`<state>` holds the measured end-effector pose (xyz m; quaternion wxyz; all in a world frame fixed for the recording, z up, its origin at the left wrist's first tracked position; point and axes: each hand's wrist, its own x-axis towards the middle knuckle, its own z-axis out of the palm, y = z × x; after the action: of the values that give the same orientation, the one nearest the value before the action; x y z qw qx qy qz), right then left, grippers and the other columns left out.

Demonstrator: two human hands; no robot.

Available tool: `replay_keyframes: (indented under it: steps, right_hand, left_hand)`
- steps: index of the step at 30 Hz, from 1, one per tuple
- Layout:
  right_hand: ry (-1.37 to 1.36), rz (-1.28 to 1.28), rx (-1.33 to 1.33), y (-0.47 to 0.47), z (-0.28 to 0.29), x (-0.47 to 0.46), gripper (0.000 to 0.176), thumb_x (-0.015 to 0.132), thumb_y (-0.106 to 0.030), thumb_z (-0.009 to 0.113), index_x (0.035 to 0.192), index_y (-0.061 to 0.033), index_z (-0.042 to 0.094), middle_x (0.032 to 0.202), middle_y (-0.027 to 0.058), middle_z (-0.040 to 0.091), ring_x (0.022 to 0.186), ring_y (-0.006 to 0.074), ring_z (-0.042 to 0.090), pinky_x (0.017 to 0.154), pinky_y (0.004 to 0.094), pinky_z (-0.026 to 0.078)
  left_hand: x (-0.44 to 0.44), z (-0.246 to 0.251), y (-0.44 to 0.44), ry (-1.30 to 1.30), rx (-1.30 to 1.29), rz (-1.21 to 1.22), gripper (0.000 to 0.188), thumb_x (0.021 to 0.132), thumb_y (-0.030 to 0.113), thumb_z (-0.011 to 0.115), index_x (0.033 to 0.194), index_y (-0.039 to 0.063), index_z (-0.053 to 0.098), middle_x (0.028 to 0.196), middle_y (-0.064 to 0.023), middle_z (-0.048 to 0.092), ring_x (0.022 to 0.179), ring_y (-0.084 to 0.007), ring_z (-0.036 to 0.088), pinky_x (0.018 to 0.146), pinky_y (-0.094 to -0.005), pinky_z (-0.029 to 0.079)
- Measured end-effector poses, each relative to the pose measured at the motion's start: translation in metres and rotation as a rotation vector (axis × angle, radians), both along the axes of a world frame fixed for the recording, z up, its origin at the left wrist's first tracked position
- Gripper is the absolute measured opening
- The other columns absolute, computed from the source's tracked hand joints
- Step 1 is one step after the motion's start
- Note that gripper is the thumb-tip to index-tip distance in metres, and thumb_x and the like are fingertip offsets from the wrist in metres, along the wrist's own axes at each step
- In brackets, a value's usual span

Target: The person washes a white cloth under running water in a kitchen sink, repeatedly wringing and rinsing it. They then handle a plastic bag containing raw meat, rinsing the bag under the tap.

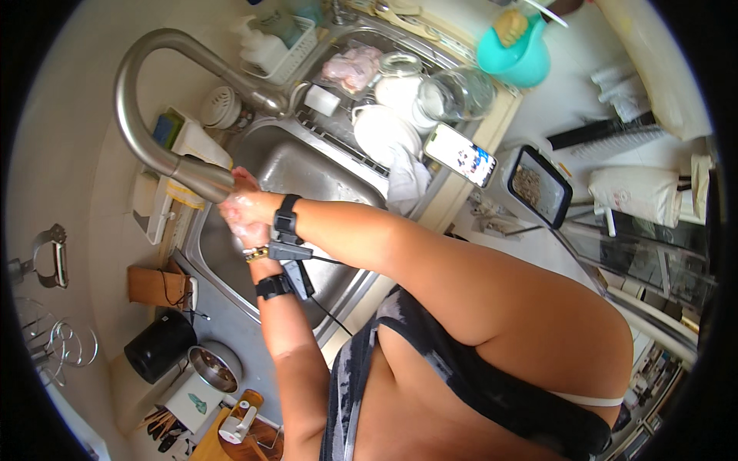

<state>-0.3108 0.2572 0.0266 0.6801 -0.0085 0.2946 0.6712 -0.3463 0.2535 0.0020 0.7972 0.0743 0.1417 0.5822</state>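
Both of my hands are pressed together, wet and whitish with lather, over the left part of a stainless steel sink. My right hand lies across my left hand, and the overlap hides most of the fingers. No object shows between them. Just above the hands ends the spray head of a brushed-metal gooseneck faucet; running water cannot be made out. Black straps with small devices circle both wrists, trailing cables. A beaded bracelet is on my left wrist.
Beyond the basin, a drainer area holds glass jars, white dishes, a bagged pinkish item and a white cloth. A lit phone rests at its edge. A metal bowl and black cylinder stand on the left counter.
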Motion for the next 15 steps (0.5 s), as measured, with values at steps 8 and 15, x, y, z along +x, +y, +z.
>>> replay_keyframes:
  steps: [8, 15]
  right_hand:
    - [-1.394, -0.345, 0.103, 0.019, -0.025, -0.022, 0.033, 0.087, -0.015, 0.045, 0.117, -0.0002, 0.048, 0.116, 0.02, 0.051, 0.111, 0.0335, 0.047, 0.097, 0.0388, 0.035]
    - [-1.102, 0.578, 0.124, -0.001, 0.024, 0.075, 0.035, 0.091, -0.036, 0.046, 0.081, -0.0025, 0.046, 0.076, 0.0051, 0.05, 0.067, 0.0137, 0.047, 0.063, 0.0324, 0.046]
  left_hand:
    - [0.011, -0.012, 0.017, 0.151, 0.039, -0.015, 0.05, 0.09, 0.034, 0.043, 0.127, 0.001, 0.036, 0.125, -0.0133, 0.044, 0.115, -0.022, 0.043, 0.098, -0.0329, 0.035]
    - [0.056, 0.014, -0.018, 1.32, 0.432, 0.263, 0.057, 0.093, 0.041, 0.037, 0.13, -0.002, 0.033, 0.124, -0.0114, 0.044, 0.113, -0.0198, 0.043, 0.094, -0.0278, 0.035]
